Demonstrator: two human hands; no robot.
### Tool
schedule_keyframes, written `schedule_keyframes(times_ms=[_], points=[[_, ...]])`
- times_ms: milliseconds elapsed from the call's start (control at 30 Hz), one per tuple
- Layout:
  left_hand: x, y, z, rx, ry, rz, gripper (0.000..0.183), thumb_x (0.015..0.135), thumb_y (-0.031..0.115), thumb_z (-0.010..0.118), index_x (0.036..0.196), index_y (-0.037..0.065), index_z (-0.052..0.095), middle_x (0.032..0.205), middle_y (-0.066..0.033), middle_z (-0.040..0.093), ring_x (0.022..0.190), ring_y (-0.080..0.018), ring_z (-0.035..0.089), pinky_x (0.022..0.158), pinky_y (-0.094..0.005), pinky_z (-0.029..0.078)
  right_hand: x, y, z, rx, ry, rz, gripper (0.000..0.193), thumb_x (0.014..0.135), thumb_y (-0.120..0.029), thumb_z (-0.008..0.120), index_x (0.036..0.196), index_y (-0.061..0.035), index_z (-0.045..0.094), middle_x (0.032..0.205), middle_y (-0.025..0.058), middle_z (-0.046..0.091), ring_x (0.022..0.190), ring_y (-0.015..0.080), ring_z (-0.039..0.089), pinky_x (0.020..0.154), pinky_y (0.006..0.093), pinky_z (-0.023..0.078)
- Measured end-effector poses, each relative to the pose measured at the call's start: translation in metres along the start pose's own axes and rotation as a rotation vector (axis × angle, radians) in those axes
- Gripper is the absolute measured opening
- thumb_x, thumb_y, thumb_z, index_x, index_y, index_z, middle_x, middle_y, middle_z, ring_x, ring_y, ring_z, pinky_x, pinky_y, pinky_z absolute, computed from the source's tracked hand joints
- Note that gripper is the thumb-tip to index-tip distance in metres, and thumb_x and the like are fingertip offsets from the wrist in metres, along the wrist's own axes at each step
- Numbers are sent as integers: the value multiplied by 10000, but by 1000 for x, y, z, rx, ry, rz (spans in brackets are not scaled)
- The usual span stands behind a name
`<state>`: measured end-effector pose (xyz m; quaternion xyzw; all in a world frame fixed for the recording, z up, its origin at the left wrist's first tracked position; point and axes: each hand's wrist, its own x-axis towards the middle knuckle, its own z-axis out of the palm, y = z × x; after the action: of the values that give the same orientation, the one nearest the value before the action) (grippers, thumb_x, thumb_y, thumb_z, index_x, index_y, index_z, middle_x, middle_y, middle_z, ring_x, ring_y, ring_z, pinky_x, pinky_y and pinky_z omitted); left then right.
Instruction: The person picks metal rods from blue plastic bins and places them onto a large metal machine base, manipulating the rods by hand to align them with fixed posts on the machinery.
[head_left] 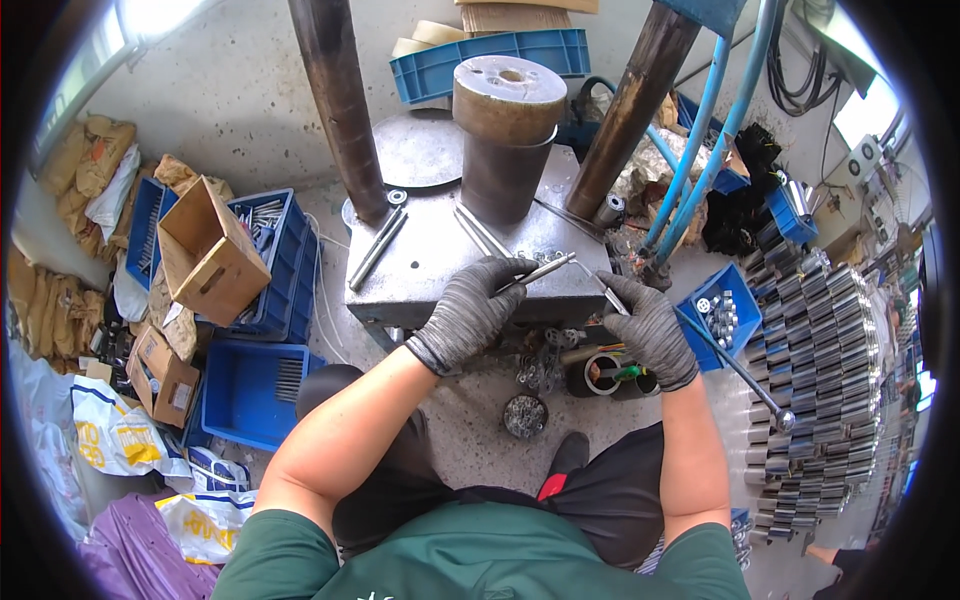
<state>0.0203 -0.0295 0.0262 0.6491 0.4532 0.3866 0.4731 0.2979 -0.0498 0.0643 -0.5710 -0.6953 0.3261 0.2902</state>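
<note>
My left hand (466, 312), in a grey knitted glove, is closed round a slim metal rod (548, 268) that points up and to the right. My right hand (650, 328), gloved alike, grips a thin metal tool with a bent tip (598, 281). That tip comes close to the rod's free end; whether they touch I cannot tell. Both hands are over the front edge of a steel press base (425, 285). A pair of rods (377, 250) lies on its left side, near a small metal ring (397, 197). More rods (483, 234) lean by the thick steel cylinder (508, 170).
Two dark columns (340, 110) (635, 110) rise from the base. Blue crates (255, 395) and a cardboard box (212, 252) stand left. A blue bin of small metal parts (720, 315), a long-handled bar (740, 372) and stacked metal cylinders (815, 400) are right. A cup of scraps (525, 416) sits below.
</note>
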Motion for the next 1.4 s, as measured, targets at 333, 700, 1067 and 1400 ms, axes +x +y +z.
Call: schedule_keyframes(times_ms=[333, 700, 1067, 1400], points=[[0, -3, -8, 64, -154, -18, 273, 1008, 98, 627, 1263, 34, 700, 960, -82, 721, 887, -148, 664, 836, -325, 553, -9, -22, -11, -3, -321, 43, 507, 838, -123, 749, 1329, -26, 671, 1018, 177, 739, 883, 178, 682, 868, 345, 555], [-3, -5, -5, -470, -369, -324, 400, 1031, 330, 643, 1275, 13, 670, 861, -29, 703, 648, -73, 598, 555, -225, 483, -9, -22, 1, -63, -384, -44, 557, 796, -128, 808, 1325, -24, 669, 1064, 157, 761, 925, 201, 710, 863, 354, 561], [-4, -8, -1, -610, -396, -366, 414, 985, 271, 674, 1294, -5, 664, 850, -58, 711, 615, -83, 613, 530, -219, 500, -9, -24, 0, -68, -425, -24, 541, 813, -161, 838, 1312, -29, 678, 1070, 181, 754, 929, 220, 720, 869, 360, 565], [-1, -15, 2, -850, -479, -449, 437, 926, 144, 649, 1311, -57, 602, 828, -101, 720, 548, -110, 642, 433, -208, 492, -11, -35, -3, -26, -436, 1, 523, 827, -124, 832, 1312, -10, 675, 1069, 165, 760, 916, 151, 692, 860, 335, 565]])
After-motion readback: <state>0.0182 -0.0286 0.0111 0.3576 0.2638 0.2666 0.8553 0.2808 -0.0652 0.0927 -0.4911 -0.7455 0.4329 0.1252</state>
